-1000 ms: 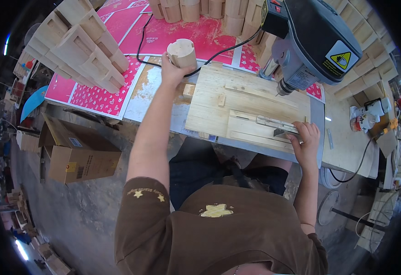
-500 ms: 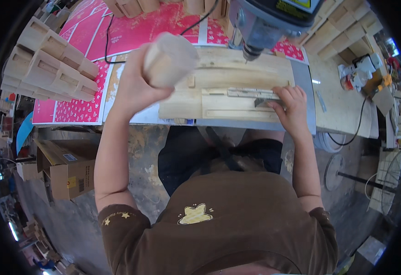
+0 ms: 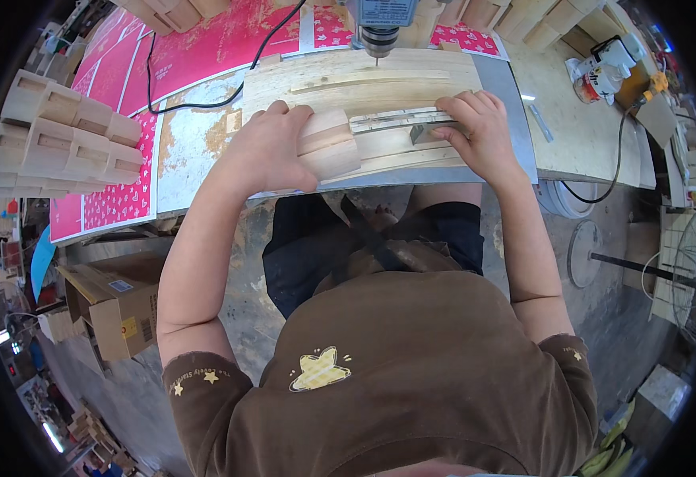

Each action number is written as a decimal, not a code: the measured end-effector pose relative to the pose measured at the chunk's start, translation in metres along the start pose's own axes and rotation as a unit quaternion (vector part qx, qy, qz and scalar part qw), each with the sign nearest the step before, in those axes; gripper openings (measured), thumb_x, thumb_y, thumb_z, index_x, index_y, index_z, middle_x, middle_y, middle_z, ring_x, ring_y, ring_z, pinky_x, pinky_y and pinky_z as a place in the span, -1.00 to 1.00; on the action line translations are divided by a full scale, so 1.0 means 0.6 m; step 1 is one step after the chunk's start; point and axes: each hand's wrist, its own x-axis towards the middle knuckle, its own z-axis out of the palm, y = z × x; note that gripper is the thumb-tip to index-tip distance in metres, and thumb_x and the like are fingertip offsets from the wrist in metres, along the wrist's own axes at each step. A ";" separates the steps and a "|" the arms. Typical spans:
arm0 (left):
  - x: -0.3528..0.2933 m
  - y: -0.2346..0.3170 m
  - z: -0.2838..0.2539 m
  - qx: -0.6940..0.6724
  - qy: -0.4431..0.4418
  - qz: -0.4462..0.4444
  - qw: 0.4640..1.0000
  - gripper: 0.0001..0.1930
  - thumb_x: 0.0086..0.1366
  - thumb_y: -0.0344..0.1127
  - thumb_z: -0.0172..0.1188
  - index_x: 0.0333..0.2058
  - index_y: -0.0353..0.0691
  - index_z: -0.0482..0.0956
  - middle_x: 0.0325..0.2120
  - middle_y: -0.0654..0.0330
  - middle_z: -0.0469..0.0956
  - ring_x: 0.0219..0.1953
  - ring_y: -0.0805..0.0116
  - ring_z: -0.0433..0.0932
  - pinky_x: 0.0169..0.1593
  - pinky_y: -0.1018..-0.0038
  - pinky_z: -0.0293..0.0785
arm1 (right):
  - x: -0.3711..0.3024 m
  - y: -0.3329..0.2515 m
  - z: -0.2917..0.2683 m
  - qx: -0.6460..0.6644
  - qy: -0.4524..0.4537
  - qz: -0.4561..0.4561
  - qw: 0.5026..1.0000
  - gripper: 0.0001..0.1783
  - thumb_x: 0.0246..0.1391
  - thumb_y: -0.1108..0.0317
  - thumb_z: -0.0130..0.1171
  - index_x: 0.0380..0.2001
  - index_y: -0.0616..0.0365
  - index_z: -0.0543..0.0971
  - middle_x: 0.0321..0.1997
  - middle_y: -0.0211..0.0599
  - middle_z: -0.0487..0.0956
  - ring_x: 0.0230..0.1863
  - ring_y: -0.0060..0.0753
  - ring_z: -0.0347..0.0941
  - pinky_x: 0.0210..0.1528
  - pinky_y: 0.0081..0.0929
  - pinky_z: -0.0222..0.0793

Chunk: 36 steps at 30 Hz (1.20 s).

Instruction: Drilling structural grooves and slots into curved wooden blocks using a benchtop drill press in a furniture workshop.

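Note:
My left hand (image 3: 264, 151) is closed around a pale rounded wooden block (image 3: 330, 145), which lies on its side at the left end of the wooden jig board (image 3: 419, 79). With my right hand (image 3: 481, 131) I grip the right end of a flat, light-coloured ruler-like strip (image 3: 399, 119). A small dark metal tab (image 3: 418, 133) sticks out below the strip, near my right thumb. The strip's left end comes up to the block; whether they touch I cannot tell. Beyond the strip, a drill press chuck (image 3: 379, 40) with a thin bit points down over the board.
Stacks of similar wooden pieces (image 3: 69, 135) stand on the left over a pink printed sheet (image 3: 213, 48). A black cable (image 3: 205, 107) crosses the table. To the right lie a pale blue slim tool (image 3: 540, 123) and a white tub (image 3: 602, 71). An open carton (image 3: 121, 306) is on the floor.
My left hand has lowered the wooden block from above the table onto the jig board, laying it on its side by the strip. My right hand still grips the strip. The view has shifted.

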 end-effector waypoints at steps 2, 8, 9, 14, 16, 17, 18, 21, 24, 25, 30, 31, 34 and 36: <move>0.007 -0.008 0.000 -0.008 0.000 0.027 1.000 -0.23 -0.44 -0.17 0.32 -0.09 -0.33 0.45 -0.21 -0.10 0.45 -0.13 -0.04 0.47 -0.06 0.29 0.45 | -0.001 -0.002 -0.003 0.001 -0.003 0.006 1.000 -0.66 -0.18 0.29 0.27 -0.26 0.07 0.50 -0.34 -0.37 0.47 -0.20 -0.25 0.36 0.04 -0.26 0.13; 0.031 -0.011 -0.017 0.014 -0.064 0.045 0.997 -0.14 -0.50 -0.13 0.33 -0.06 -0.40 0.44 -0.21 -0.11 0.45 -0.16 -0.01 0.49 -0.07 0.32 0.45 | -0.002 -0.003 -0.003 -0.002 -0.010 0.014 1.000 -0.66 -0.19 0.29 0.27 -0.26 0.07 0.50 -0.35 -0.37 0.46 -0.19 -0.24 0.36 0.04 -0.26 0.13; 0.031 -0.009 -0.018 0.013 -0.063 0.044 0.997 -0.14 -0.50 -0.13 0.33 -0.06 -0.40 0.44 -0.21 -0.11 0.45 -0.16 -0.01 0.49 -0.07 0.32 0.45 | -0.001 -0.002 -0.003 -0.004 -0.013 0.016 1.000 -0.66 -0.19 0.29 0.27 -0.26 0.08 0.49 -0.35 -0.36 0.46 -0.19 -0.23 0.36 0.04 -0.26 0.13; 0.040 0.011 -0.030 0.022 -0.166 0.041 0.985 -0.10 -0.51 -0.07 0.35 -0.05 -0.39 0.44 -0.21 -0.12 0.45 -0.13 -0.02 0.47 -0.08 0.34 0.44 | 0.006 0.003 -0.003 0.007 -0.017 -0.005 1.000 -0.66 -0.20 0.29 0.28 -0.26 0.04 0.51 -0.35 -0.38 0.47 -0.20 -0.23 0.36 0.02 -0.27 0.14; 0.042 0.007 -0.016 -0.008 -0.123 0.064 0.990 -0.11 -0.47 -0.09 0.38 -0.03 -0.38 0.42 -0.18 -0.11 0.43 -0.10 0.00 0.45 -0.05 0.34 0.43 | 0.008 0.003 -0.002 0.011 -0.011 -0.012 1.000 -0.67 -0.21 0.29 0.29 -0.27 0.00 0.52 -0.36 -0.40 0.48 -0.21 -0.24 0.37 0.01 -0.27 0.14; 0.042 0.003 -0.006 -0.037 -0.081 0.088 0.992 -0.11 -0.44 -0.11 0.41 -0.01 -0.38 0.40 -0.15 -0.10 0.42 -0.07 0.02 0.44 -0.03 0.33 0.42 | 0.008 0.000 -0.002 0.006 -0.007 -0.005 1.000 -0.67 -0.21 0.29 0.29 -0.27 0.00 0.52 -0.36 -0.39 0.47 -0.22 -0.23 0.36 -0.01 -0.28 0.16; 0.040 0.002 0.008 -0.037 -0.079 0.086 0.992 -0.11 -0.44 -0.11 0.41 -0.01 -0.38 0.40 -0.15 -0.10 0.42 -0.07 0.02 0.44 -0.03 0.33 0.42 | 0.007 -0.002 -0.003 0.001 -0.004 0.002 1.000 -0.67 -0.22 0.29 0.29 -0.28 0.01 0.52 -0.37 -0.39 0.47 -0.23 -0.22 0.36 -0.04 -0.28 0.17; 0.020 0.031 0.055 -0.336 0.210 0.091 0.914 -0.14 -0.26 -0.33 0.47 0.06 -0.39 0.24 -0.09 -0.06 0.33 0.04 0.08 0.35 0.02 0.27 0.44 | 0.001 -0.006 0.003 -0.016 0.026 0.025 0.999 -0.65 -0.24 0.28 0.31 -0.27 0.00 0.55 -0.38 -0.38 0.47 -0.25 -0.22 0.36 -0.08 -0.28 0.20; 0.027 0.031 0.150 -0.517 0.319 0.024 0.794 -0.11 -0.25 -0.35 0.49 0.10 -0.36 0.22 -0.14 0.00 0.35 -0.01 0.12 0.39 0.02 0.29 0.46 | -0.004 -0.002 0.016 -0.026 0.063 0.062 0.996 -0.62 -0.27 0.28 0.33 -0.26 -0.01 0.57 -0.38 -0.38 0.48 -0.27 -0.23 0.36 -0.15 -0.29 0.26; 0.028 0.032 0.166 -0.512 0.310 0.019 0.801 -0.13 -0.24 -0.32 0.49 0.09 -0.37 0.25 -0.12 0.01 0.36 -0.06 0.10 0.42 0.01 0.27 0.44 | -0.002 0.001 0.017 -0.024 0.061 0.059 0.996 -0.62 -0.27 0.28 0.33 -0.26 -0.01 0.57 -0.38 -0.38 0.48 -0.27 -0.23 0.36 -0.15 -0.29 0.26; 0.049 0.028 0.201 -0.305 0.380 0.077 0.870 -0.18 -0.27 -0.25 0.50 0.04 -0.36 0.36 -0.09 -0.02 0.38 -0.08 0.07 0.42 0.00 0.20 0.33 | 0.029 0.030 0.031 -0.040 0.079 0.074 0.993 -0.59 -0.29 0.32 0.35 -0.23 0.00 0.58 -0.39 -0.38 0.49 -0.29 -0.23 0.36 -0.23 -0.33 0.31; 0.061 0.022 0.198 -0.279 0.383 0.049 0.880 -0.19 -0.26 -0.21 0.49 0.04 -0.33 0.37 -0.10 0.00 0.39 -0.08 0.12 0.41 0.00 0.20 0.27 | 0.041 0.035 0.041 -0.041 0.091 0.074 0.992 -0.60 -0.28 0.33 0.35 -0.23 0.00 0.58 -0.40 -0.37 0.49 -0.29 -0.23 0.36 -0.21 -0.34 0.31; 0.076 0.001 0.189 -0.259 0.365 0.002 0.894 -0.22 -0.24 -0.16 0.47 0.02 -0.27 0.41 -0.15 0.07 0.42 -0.08 0.21 0.40 0.01 0.24 0.15 | 0.071 0.041 0.067 -0.015 0.112 0.030 0.993 -0.60 -0.28 0.32 0.35 -0.24 -0.01 0.58 -0.40 -0.37 0.49 -0.28 -0.23 0.36 -0.20 -0.34 0.30; 0.079 -0.011 0.183 -0.267 0.345 -0.017 0.900 -0.25 -0.23 -0.15 0.46 0.01 -0.22 0.43 -0.17 0.12 0.44 -0.08 0.26 0.39 0.02 0.28 0.09 | 0.078 0.030 0.075 -0.017 0.104 0.030 0.994 -0.58 -0.27 0.33 0.35 -0.21 -0.01 0.57 -0.37 -0.36 0.49 -0.25 -0.22 0.36 -0.16 -0.34 0.29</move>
